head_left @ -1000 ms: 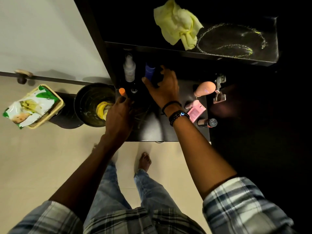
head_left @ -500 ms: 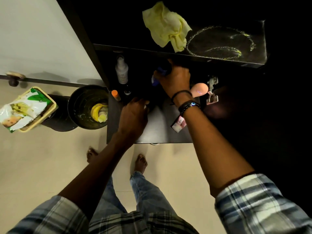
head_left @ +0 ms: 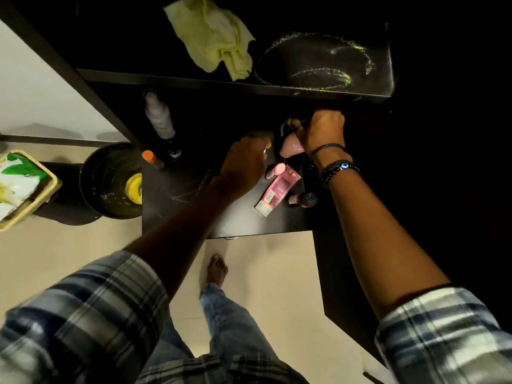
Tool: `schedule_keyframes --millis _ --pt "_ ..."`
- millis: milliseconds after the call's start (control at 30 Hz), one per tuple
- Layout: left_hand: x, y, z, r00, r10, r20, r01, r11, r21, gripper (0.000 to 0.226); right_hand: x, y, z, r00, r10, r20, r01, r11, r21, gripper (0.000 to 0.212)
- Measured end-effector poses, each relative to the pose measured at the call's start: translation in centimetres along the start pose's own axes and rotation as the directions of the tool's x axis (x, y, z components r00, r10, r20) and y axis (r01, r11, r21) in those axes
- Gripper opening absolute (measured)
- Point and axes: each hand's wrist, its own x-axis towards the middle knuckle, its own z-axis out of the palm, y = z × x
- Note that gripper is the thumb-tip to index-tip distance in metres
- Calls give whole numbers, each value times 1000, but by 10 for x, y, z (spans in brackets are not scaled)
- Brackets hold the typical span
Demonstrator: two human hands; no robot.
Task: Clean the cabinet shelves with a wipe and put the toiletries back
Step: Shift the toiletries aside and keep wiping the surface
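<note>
Wipe: the yellow cloth (head_left: pixel 210 37) lies crumpled on the upper shelf (head_left: pixel 166 78), top centre of the frame, with no hand on it.
Residue: a pale chalky ring (head_left: pixel 313 60) marks the same shelf just right of the cloth, so I judge the wiping unfinished.
Toiletries: they are on the lower shelf (head_left: pixel 235 220), mid-frame. A white spray bottle (head_left: pixel 159 115) and an orange-capped bottle (head_left: pixel 151 158) are left of centre. A pink tube (head_left: pixel 278 189) and a peach bottle (head_left: pixel 288 146) are right of centre.
Handling: the cloth is limp and light and is best bunched in the palm. The tube is soft and squashes, so take it near the cap. The bottles look rigid, smooth and easy to topple, so grip them round the body.
Right hand: the right hand (head_left: pixel 322 131) has its fingers curled round a dark container (head_left: pixel 285 127) beneath the upper shelf's edge.
Left hand: the left hand (head_left: pixel 243 162) is curled and blurred, and I cannot tell whether it holds anything.
Hidden: the back of the lower shelf is in shadow, the container's shape is unclear, and the labels are unreadable.
</note>
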Motion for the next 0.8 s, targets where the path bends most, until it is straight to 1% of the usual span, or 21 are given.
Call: schedule_keyframes --millis 100,167,267,367,433,500,567,600,667,700,800 --pt "7 1 2 999 27 21 -28 999 39 28 3 0 0 1000 -13 24 13 1000 -13 34" --pt "10 1 6 999 44 19 -44 999 27 29 5 1 1 999 -19 31 20 999 -25 35" --pt "16 0 11 999 -8 30 8 1000 26 32 4 2 0 999 -24 32 24 1000 -15 36" --pt "19 2 14 998 -37 46 37 999 17 37 2 2 -2 999 -36 -1 36 999 -3 36" --pt "18 2 15 998 -36 51 36 999 -3 40 0 2 -3 999 -34 -37 35 999 25 35" --pt "13 -3 11 1000 -7 19 7 1000 -3 38 -6 2 -5 994 -29 -104 37 996 82 33" --pt "5 -8 6 997 57 -52 -57 998 -2 34 -13 1 -7 977 -25 -213 61 985 163 31" --pt "1 -9 0 995 56 -88 -57 998 -18 32 -18 0 -7 958 -30 -284 90 975 203 29" --pt "-10 -10 -14 993 -26 -115 19 998 -60 30 -26 -4 -4 920 -20 -390 132 956 263 25" --pt "-16 -14 -18 988 -56 -147 44 996 -79 30 -30 -8 -2 917 -7 -399 129 951 279 26" --pt "-42 -29 -38 961 -175 -213 148 979 -137 28 -40 -26 14 950 -28 -312 142 926 351 34"
